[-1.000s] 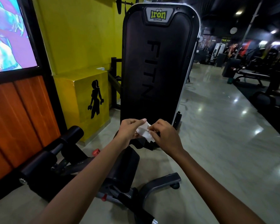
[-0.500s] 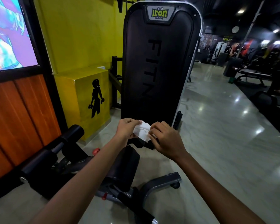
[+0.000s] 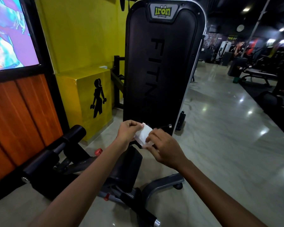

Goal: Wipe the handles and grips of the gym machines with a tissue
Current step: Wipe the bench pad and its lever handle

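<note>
Here the tissue (image 3: 142, 134) is held up in the air between the two hands, in front of the low part of the black weight-stack cover (image 3: 161, 66) and above the dark seat pad (image 3: 125, 171) of the machine. The left hand (image 3: 128, 132) pinches its upper left edge with curled fingers, and the right hand (image 3: 164, 149) pinches the lower right corner; both hands are closed on the paper, and neither touches the machine. The tissue looks very light, thin and soft, so it has no stiffness of its own and will tear easily if the hands pull apart too strongly. A good hold is probably with several fingers behind a folded pad, not at one corner only. Its long axis runs diagonally, from the upper left, near the left hand, down to the lower right. The flat face is turned roughly toward the camera. Just behind it a thin dark rod with a metal tip (image 3: 169, 126) points to the right.
</note>
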`<state>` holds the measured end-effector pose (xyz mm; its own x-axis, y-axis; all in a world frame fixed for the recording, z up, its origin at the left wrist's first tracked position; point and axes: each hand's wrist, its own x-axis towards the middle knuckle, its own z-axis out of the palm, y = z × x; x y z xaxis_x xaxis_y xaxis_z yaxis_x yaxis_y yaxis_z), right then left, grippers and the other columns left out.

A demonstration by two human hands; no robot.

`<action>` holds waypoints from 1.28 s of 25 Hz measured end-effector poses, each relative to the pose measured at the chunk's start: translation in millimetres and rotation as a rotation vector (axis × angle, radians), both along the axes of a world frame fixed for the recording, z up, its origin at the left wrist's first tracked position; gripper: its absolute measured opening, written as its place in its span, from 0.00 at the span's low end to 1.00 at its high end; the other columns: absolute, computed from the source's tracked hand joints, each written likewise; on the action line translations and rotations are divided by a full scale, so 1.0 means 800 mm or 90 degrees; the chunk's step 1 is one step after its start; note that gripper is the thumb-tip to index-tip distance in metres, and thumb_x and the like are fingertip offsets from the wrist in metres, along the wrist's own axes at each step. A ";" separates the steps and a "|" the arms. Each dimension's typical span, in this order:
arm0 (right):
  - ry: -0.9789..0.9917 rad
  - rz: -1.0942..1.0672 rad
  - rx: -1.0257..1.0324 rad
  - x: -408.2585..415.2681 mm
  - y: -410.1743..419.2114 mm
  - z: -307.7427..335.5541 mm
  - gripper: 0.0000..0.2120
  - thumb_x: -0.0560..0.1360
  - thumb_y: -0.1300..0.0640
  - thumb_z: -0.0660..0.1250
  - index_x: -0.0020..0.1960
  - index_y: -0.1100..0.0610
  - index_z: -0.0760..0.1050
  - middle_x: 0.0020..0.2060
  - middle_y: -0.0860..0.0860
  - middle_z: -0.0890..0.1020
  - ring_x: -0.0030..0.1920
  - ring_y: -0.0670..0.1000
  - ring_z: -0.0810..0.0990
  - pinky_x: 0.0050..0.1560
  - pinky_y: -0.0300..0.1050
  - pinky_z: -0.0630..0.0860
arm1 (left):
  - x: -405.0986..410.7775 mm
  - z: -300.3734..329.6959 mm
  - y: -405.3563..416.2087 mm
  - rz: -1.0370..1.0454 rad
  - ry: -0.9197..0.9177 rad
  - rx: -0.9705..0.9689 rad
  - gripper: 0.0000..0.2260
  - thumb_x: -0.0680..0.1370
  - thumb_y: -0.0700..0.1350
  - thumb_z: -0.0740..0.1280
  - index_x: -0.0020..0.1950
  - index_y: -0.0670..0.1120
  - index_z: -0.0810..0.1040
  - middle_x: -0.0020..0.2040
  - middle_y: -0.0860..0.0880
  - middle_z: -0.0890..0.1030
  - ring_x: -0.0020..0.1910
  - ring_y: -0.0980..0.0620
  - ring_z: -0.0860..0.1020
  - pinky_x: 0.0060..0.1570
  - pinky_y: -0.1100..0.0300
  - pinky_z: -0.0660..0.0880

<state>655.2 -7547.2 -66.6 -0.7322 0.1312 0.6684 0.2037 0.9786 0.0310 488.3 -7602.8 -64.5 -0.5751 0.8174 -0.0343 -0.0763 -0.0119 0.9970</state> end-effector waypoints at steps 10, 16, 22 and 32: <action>-0.016 -0.073 -0.833 -0.047 0.038 -0.032 0.09 0.66 0.60 0.77 0.42 0.56 0.78 0.41 0.53 0.82 0.44 0.51 0.81 0.42 0.44 0.77 | -0.013 -0.066 -0.028 -0.032 0.078 0.025 0.11 0.74 0.36 0.71 0.54 0.46 0.78 0.45 0.42 0.82 0.45 0.47 0.82 0.42 0.57 0.78; -0.095 -0.089 -0.695 -0.059 0.026 -0.170 0.07 0.68 0.57 0.70 0.35 0.54 0.72 0.33 0.50 0.80 0.35 0.48 0.78 0.37 0.45 0.73 | -0.052 -0.196 -0.054 -0.085 0.516 -0.212 0.11 0.77 0.42 0.68 0.59 0.45 0.77 0.56 0.47 0.79 0.55 0.51 0.78 0.56 0.58 0.74; -0.209 -0.033 -0.473 -0.057 -0.017 -0.333 0.11 0.72 0.55 0.58 0.40 0.57 0.78 0.36 0.55 0.82 0.36 0.57 0.81 0.35 0.46 0.76 | -0.086 -0.295 -0.048 -0.241 0.818 -0.275 0.22 0.82 0.54 0.55 0.75 0.49 0.65 0.77 0.46 0.60 0.76 0.45 0.58 0.73 0.52 0.58; -0.323 0.010 -0.188 -0.049 -0.054 -0.417 0.18 0.66 0.62 0.75 0.55 0.59 0.80 0.47 0.54 0.83 0.37 0.51 0.83 0.30 0.40 0.79 | -0.084 -0.344 -0.041 -0.236 0.835 -0.243 0.27 0.81 0.59 0.52 0.79 0.54 0.52 0.80 0.51 0.47 0.78 0.49 0.44 0.75 0.48 0.46</action>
